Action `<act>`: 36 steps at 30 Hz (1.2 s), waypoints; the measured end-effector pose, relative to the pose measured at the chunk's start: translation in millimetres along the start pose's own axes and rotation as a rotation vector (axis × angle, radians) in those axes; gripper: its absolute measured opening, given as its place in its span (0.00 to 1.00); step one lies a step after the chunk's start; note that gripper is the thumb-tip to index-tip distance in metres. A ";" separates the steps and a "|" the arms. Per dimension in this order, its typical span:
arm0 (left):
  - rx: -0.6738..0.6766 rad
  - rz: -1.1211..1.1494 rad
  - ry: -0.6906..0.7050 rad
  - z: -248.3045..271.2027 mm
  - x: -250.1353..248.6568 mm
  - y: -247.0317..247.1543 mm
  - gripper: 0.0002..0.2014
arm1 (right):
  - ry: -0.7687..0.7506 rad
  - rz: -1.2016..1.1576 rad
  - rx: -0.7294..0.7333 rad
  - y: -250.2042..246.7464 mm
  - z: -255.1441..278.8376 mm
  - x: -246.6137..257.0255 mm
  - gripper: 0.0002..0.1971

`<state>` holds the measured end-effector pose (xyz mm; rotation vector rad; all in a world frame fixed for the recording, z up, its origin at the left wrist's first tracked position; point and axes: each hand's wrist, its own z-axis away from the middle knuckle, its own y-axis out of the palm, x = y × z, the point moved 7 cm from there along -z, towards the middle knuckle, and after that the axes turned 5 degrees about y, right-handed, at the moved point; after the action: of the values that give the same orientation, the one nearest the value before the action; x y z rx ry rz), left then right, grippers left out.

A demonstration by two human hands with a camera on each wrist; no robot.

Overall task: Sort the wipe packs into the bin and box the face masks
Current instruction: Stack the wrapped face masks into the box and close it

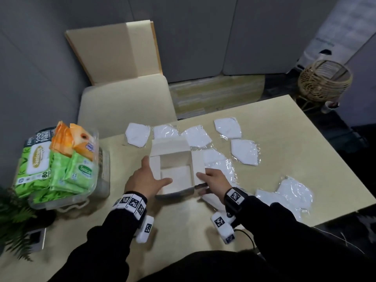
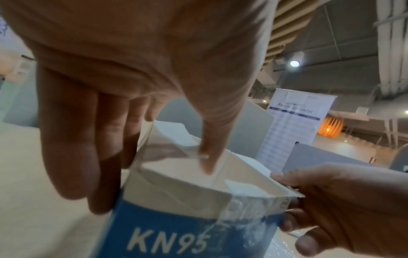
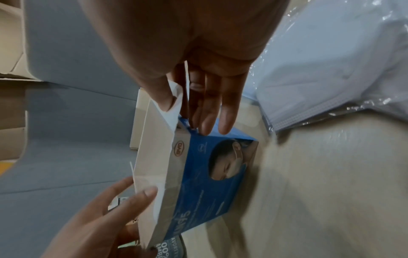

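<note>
An open KN95 mask box, white inside and blue outside, stands upright mid-table with its flaps spread. My left hand grips its left wall, thumb inside and fingers outside. My right hand pinches the right flap, thumb on the flap's inner face and fingers on the blue side. Several white face masks in clear wrappers lie around the box. At the left, a clear bin holds green and orange wipe packs.
A cream chair stands behind the table, and a cardboard sheet leans on the wall. A wicker basket sits on the floor at the far right. A fern and a small device occupy the near left.
</note>
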<state>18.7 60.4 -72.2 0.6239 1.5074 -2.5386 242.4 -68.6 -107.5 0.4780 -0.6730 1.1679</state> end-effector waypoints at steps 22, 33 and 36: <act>0.137 -0.048 -0.018 -26.6 22.2 -23.5 0.26 | -0.536 0.917 0.096 7.9 -16.1 49.3 0.49; -0.103 0.030 0.102 -55.8 -1.3 -54.5 0.13 | -0.643 1.083 0.292 56.3 12.8 21.0 0.21; -0.133 0.159 0.146 -57.0 -7.9 -46.6 0.11 | -0.633 1.049 0.393 70.7 19.1 5.2 0.19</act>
<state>27.8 131.9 -54.9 0.8879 1.5872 -2.2979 172.5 -54.3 -90.2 0.8917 -1.3307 2.1939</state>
